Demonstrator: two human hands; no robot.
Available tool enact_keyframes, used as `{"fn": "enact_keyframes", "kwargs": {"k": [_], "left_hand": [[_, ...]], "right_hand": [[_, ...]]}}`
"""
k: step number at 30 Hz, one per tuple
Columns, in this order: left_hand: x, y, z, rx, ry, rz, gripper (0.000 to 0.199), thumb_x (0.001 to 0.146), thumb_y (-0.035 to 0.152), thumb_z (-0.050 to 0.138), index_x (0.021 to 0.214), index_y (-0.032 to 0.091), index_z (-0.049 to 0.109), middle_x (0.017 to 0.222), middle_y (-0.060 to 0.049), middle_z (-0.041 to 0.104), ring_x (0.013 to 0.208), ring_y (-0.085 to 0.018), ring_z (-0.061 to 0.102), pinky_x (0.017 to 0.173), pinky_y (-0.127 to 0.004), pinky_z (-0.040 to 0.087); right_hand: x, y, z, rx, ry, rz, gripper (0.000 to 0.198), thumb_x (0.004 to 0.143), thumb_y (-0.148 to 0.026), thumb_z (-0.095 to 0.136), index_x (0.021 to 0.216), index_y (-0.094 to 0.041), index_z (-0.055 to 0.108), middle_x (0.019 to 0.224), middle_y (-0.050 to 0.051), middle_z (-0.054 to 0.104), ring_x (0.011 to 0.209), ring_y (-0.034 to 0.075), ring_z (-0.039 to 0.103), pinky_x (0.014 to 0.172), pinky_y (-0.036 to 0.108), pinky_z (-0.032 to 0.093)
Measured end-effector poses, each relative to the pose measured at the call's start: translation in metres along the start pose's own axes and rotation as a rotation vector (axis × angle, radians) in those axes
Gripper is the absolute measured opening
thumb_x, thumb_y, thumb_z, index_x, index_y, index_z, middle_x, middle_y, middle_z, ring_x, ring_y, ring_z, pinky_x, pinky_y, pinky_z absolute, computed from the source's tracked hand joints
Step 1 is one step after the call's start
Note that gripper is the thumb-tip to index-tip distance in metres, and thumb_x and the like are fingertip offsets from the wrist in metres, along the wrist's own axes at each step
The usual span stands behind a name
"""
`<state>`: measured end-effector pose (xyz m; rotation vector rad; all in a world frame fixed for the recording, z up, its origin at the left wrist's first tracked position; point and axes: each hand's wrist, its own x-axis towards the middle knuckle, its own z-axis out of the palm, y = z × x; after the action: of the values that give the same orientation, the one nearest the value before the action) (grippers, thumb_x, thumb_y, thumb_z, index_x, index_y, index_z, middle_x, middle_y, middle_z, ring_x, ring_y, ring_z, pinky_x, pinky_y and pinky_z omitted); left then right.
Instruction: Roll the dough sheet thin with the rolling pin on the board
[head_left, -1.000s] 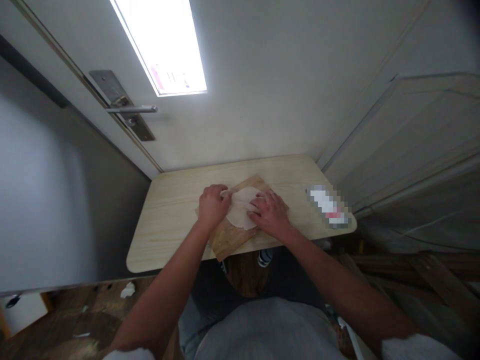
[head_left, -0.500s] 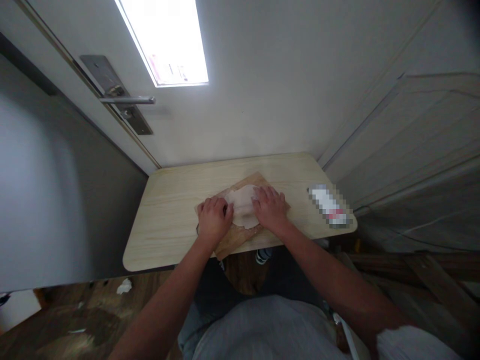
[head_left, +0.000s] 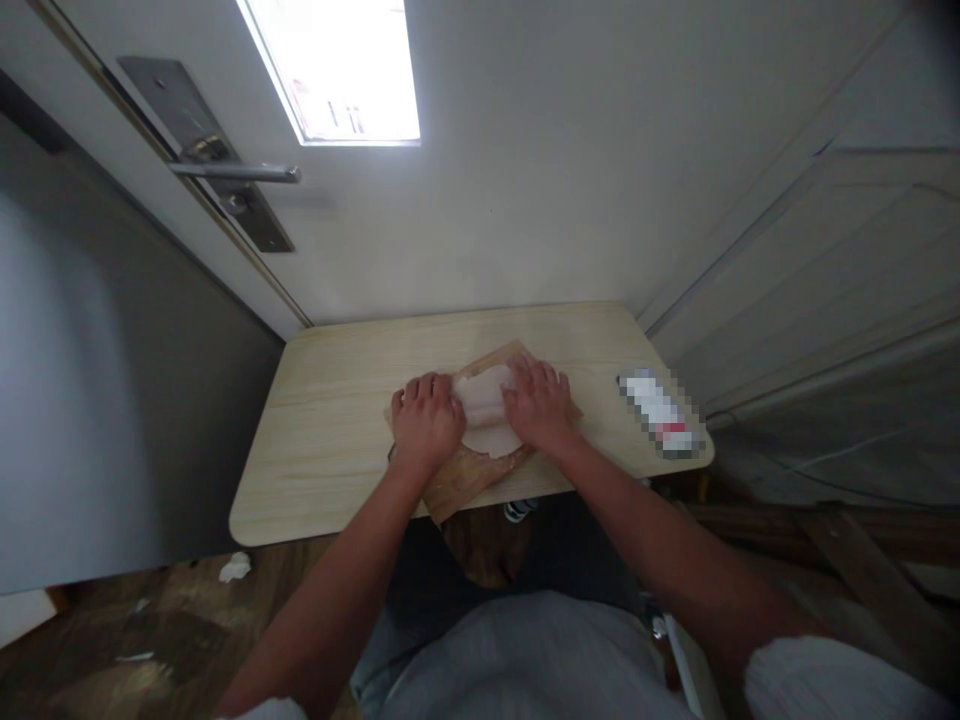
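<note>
The work in hand looks like folding or flattening a pale sheet of dough or wrapper (head_left: 486, 412) that lies on a brown wooden board (head_left: 469, 472), and this seems to be the pressing stage. The board sits near the front edge of the counter (head_left: 330, 430), overhanging it a little toward the person. The left hand (head_left: 426, 420) rests on the sheet's left edge, fingers curled loosely downward, knuckles up, not clenched into a fist; whether it pinches a flap of the sheet under the fingers cannot be told. The right hand (head_left: 538, 404) lies on the sheet's right side, fingers spread and nearly flat, pressing down, not gripping. Only the strip of the sheet between the two hands shows. In my judgement a further move would call for even, gentle pressure, since so thin a sheet could tear or slide on the board. Well to the right of the board, a small blurred packet (head_left: 660, 412) lies near the counter's right end. Behind the counter stands a door with a metal handle (head_left: 236, 173).
</note>
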<state>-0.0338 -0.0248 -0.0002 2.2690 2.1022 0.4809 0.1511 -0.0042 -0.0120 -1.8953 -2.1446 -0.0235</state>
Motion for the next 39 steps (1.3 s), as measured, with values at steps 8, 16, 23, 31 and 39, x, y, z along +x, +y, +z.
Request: {"fn": "enact_keyframes", "kwargs": {"k": [8, 16, 23, 31, 39], "left_hand": [[0.015, -0.002, 0.005, 0.024, -0.053, -0.030, 0.036, 0.097, 0.035, 0.037, 0.121, 0.020, 0.060, 0.116, -0.016, 0.065, 0.112, -0.035, 0.054, 0.092, -0.049, 0.038], [0.028, -0.004, 0.007, 0.040, -0.094, -0.054, 0.037, 0.098, 0.039, 0.034, 0.116, 0.021, 0.062, 0.116, -0.015, 0.064, 0.112, -0.034, 0.055, 0.092, -0.048, 0.039], [0.039, -0.007, 0.011, 0.009, -0.088, -0.053, 0.040, 0.098, 0.039, 0.033, 0.110, 0.017, 0.064, 0.112, -0.017, 0.064, 0.109, -0.036, 0.057, 0.091, -0.051, 0.038], [0.048, -0.009, 0.015, 0.020, -0.086, -0.045, 0.042, 0.098, 0.036, 0.030, 0.104, 0.016, 0.066, 0.108, -0.017, 0.067, 0.105, -0.035, 0.060, 0.093, -0.050, 0.038], [0.061, -0.008, 0.010, 0.063, -0.156, -0.061, 0.047, 0.097, 0.036, 0.027, 0.102, 0.015, 0.069, 0.106, -0.018, 0.071, 0.098, -0.032, 0.065, 0.090, -0.048, 0.042]], "right_hand": [[0.016, 0.004, 0.007, 0.001, -0.015, -0.012, 0.050, 0.101, -0.042, 0.034, 0.143, -0.019, 0.050, 0.149, 0.013, 0.048, 0.130, 0.031, 0.041, 0.105, 0.046, 0.030], [0.029, 0.005, 0.008, 0.010, -0.040, -0.007, 0.050, 0.102, -0.045, 0.032, 0.140, -0.017, 0.050, 0.146, 0.015, 0.050, 0.126, 0.031, 0.044, 0.102, 0.044, 0.035], [0.036, 0.003, 0.006, 0.038, -0.031, 0.021, 0.049, 0.102, -0.049, 0.033, 0.136, -0.020, 0.052, 0.140, 0.015, 0.052, 0.118, 0.031, 0.047, 0.094, 0.042, 0.038], [0.045, -0.001, 0.007, 0.045, -0.015, 0.083, 0.047, 0.101, -0.049, 0.036, 0.136, -0.022, 0.053, 0.136, 0.016, 0.052, 0.112, 0.032, 0.047, 0.088, 0.045, 0.041], [0.055, -0.004, 0.006, 0.036, -0.027, 0.139, 0.048, 0.100, -0.050, 0.039, 0.137, -0.023, 0.053, 0.133, 0.016, 0.053, 0.113, 0.033, 0.048, 0.089, 0.045, 0.042]]}}
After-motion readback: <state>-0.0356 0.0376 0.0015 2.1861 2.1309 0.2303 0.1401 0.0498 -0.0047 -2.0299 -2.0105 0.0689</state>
